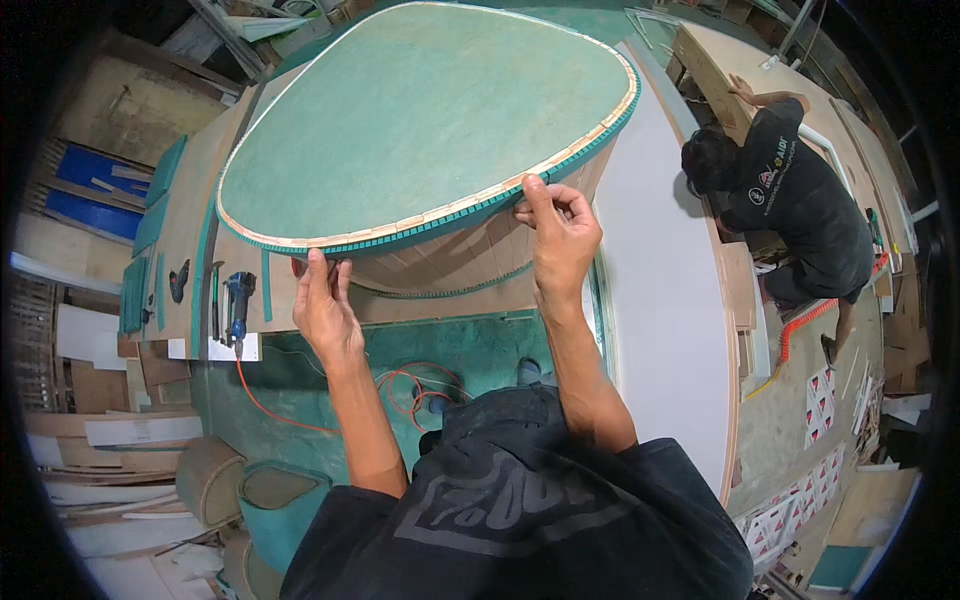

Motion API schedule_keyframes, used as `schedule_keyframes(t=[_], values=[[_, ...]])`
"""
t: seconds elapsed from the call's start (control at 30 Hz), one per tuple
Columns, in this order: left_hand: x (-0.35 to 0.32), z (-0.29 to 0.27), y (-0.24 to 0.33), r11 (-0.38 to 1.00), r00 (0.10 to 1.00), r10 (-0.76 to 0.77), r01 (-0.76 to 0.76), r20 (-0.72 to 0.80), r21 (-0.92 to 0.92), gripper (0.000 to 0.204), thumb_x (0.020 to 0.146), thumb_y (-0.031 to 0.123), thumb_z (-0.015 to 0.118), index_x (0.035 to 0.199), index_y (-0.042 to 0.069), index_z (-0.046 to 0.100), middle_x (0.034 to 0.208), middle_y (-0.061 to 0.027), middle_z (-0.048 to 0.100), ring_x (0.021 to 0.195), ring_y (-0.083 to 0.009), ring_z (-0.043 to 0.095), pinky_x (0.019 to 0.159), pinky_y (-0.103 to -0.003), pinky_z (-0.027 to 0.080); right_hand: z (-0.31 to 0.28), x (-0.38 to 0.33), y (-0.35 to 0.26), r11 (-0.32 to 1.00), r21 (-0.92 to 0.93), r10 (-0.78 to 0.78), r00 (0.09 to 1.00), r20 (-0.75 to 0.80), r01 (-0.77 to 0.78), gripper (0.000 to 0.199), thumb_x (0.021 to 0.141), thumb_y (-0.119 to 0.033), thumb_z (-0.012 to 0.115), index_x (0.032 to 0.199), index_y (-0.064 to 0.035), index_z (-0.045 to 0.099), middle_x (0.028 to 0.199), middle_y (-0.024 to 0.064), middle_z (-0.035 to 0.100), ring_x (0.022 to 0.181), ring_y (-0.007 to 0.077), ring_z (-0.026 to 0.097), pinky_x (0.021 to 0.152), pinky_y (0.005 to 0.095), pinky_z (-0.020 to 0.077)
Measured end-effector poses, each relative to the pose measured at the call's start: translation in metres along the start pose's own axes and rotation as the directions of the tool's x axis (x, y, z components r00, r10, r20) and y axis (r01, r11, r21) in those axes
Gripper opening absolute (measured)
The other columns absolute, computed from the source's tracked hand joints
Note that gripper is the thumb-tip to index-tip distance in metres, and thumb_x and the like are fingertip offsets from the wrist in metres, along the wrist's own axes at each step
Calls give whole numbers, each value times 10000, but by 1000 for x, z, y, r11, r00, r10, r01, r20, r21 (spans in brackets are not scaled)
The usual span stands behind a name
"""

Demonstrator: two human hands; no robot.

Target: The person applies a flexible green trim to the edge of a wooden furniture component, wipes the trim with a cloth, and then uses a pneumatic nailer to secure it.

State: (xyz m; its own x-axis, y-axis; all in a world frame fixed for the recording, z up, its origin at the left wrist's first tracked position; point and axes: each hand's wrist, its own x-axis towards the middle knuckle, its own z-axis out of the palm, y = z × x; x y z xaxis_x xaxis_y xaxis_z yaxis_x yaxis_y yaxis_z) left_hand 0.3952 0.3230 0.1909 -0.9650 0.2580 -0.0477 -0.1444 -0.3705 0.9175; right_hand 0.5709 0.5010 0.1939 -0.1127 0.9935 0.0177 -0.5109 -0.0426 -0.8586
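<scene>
A large rounded green panel [430, 120] lies in front of me, with a pale wood band along its rim. A green notched strip [420, 235] runs around its near edge, above a curved body of wooden slats [440, 265]. My left hand [328, 310] pinches the strip at the near left, thumb on the rim and fingers underneath. Farther right, my right hand [562, 235] is closed on the strip with thumb and forefinger, its other fingers curled. The fingertips below the edge are partly hidden.
Left on the bench lie a blue air tool [240, 300] with an orange hose [270, 403], a small black tool [178, 281] and green strips [266, 285]. A long white panel [665, 300] extends at right. Beyond it a co-worker [800, 195] bends over another bench.
</scene>
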Motion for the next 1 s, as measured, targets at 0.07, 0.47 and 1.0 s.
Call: schedule_keyframes(t=[0.07,0.47,1.0], values=[[-2,2,-2,1000,1000,17,-17,-17,3,296,945,241,711,1029,-34,639,973,-92,651,930,-156,626,868,-318,568,-5,5,1,999,20,31,999,-11,-31,266,873,-188,796,923,-4,611,762,43,664,696,85,628,645,226,545],[-25,27,-10,978,964,208,-203,-167,48,301,912,151,745,1074,-67,616,955,-76,663,851,-144,651,795,-251,550,-4,9,-2,997,-5,80,995,52,-80,223,913,-186,744,887,4,629,756,69,644,651,117,599,638,245,523],[-9,26,11,999,980,47,-46,-193,9,206,888,123,746,881,-46,630,831,-68,652,733,-115,623,729,-266,572,-3,11,-11,982,51,177,977,121,-184,191,938,-161,696,954,17,628,812,75,668,706,133,608,679,270,479]])
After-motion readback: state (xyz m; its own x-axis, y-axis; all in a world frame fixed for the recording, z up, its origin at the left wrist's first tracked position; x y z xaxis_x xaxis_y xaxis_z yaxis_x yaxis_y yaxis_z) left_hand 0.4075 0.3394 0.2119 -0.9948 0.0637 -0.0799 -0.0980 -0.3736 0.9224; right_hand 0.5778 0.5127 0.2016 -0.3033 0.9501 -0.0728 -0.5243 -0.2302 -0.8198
